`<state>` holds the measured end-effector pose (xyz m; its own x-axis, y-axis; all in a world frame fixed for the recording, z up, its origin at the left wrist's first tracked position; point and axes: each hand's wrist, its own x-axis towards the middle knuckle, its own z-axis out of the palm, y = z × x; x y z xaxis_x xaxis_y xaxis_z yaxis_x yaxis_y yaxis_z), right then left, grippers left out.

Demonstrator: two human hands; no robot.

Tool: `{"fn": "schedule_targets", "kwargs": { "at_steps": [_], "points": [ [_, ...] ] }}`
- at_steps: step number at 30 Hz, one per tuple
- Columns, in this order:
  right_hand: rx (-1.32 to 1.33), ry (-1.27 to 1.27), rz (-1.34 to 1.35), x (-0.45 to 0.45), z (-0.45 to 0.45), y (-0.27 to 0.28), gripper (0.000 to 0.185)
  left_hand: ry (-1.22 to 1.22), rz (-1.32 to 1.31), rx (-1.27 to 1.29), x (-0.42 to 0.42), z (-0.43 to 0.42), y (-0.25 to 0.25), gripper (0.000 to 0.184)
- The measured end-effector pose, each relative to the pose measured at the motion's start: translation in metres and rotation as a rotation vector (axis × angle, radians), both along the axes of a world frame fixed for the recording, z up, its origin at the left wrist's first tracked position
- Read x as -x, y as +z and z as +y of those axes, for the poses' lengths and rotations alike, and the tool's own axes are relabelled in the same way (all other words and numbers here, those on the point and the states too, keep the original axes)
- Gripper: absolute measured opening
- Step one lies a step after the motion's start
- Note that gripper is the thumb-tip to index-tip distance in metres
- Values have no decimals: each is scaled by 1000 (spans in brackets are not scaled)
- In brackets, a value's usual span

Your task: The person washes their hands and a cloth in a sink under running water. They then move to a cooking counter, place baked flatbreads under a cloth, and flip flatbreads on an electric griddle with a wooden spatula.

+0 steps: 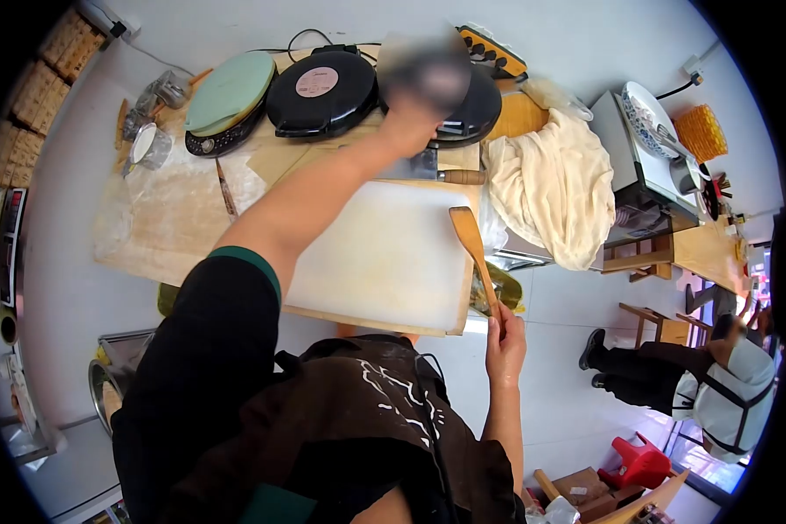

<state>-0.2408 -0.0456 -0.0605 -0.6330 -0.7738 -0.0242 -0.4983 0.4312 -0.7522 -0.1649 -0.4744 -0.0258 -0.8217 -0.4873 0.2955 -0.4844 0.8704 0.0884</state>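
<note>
1. Your L hand (410, 129) is at the R-most black griddle (485, 106); can't tell grip, blurred. Keep fingertips off poss. hot metal.
2. Your R hand (505, 348) pinches the wooden spatula (468, 234), blade over white board (384, 253) edge. Keep wrist loose.

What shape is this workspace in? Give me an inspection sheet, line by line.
Surface: white board on a wooden worktop dusted with white powder.
Job's things: wooden spatula upright over the board's right edge; round black appliance behind.
Clutter: cleaver behind the board, rumpled cloth right.
Hands: right hand has its grip on the spatula; left hand at the appliance, grip blurred.
Cables: black cable looping behind the appliances.
Surroundings: person standing far right.
</note>
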Motion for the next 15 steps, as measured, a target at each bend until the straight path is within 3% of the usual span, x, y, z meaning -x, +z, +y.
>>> {"fn": "schedule_targets", "kwargs": {
  "at_steps": [3,6,9,15],
  "points": [
    [-9,-12,-10,0,-6,5,27,14,74,-12,5,3,86,18],
    [5,-7,-52,1,-11,1,29,57,5,119,15,-34,124,21],
    [16,10,-7,2,-15,1,31,167,117,20,32,-69,143,21],
    [103,37,168,35,-44,13,36,170,171,73,44,-91,156,16]
  ]
}}
